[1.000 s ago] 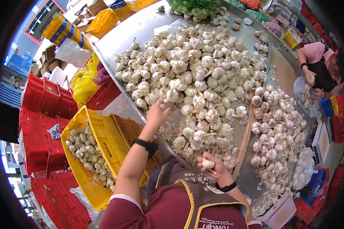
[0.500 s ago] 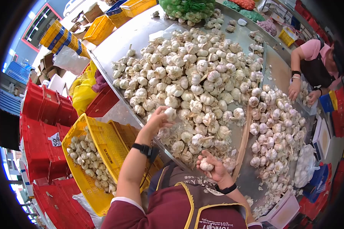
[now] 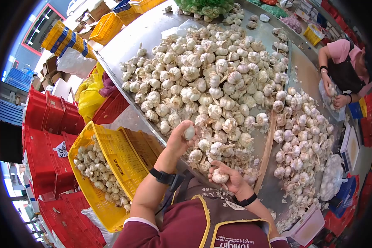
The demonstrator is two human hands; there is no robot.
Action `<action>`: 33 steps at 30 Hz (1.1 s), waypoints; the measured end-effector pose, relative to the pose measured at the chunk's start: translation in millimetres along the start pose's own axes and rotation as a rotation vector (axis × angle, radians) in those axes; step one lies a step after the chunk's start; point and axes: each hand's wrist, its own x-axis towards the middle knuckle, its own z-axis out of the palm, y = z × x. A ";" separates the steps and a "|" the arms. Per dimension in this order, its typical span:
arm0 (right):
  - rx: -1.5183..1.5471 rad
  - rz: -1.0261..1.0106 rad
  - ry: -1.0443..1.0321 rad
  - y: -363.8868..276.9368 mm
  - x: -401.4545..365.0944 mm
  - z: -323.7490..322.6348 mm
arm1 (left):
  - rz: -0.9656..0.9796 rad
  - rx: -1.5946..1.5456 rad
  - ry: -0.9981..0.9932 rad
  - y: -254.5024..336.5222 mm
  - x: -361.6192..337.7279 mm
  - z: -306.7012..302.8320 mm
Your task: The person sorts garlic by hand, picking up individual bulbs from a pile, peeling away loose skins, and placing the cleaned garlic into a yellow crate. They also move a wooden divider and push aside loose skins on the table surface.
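Note:
My left hand (image 3: 178, 139) is closed around a white garlic bulb (image 3: 189, 132) above the near edge of the metal table (image 3: 132, 39). To its right, close to my apron, my right hand (image 3: 234, 180) holds another garlic bulb (image 3: 220, 177), with the fingers curled about it. Just beyond both hands spreads a large pile of garlic bulbs (image 3: 190, 94), many with dry stems and loose skins. Some bulbs lie right beside my fingers.
A yellow crate (image 3: 119, 171) of garlic stands at my left, near stacked red crates (image 3: 49, 149). A wooden strip (image 3: 267, 151) separates a second garlic heap (image 3: 304, 144) on the right. Across the table, a co-worker (image 3: 343, 68) handles garlic over a plastic bag.
My left hand has drawn back toward me and right with its bulb. My right hand stays nearly in place on its bulb. The co-worker's hands have shifted.

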 end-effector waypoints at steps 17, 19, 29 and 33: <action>0.058 0.012 -0.046 -5.2 2.2 1.9 | -0.014 0.027 -0.200 -10.4 -17.0 35.2; 0.056 0.015 -0.054 -6.0 2.4 2.0 | -0.018 0.091 -0.154 -13.8 -18.0 36.8; 0.083 -0.013 -0.009 -3.8 2.4 -9.2 | 0.049 0.224 0.016 40.4 -57.6 -2.8; 0.101 -0.006 -0.023 -8.2 0.8 -12.7 | 0.584 0.113 0.212 114.7 -128.9 -88.8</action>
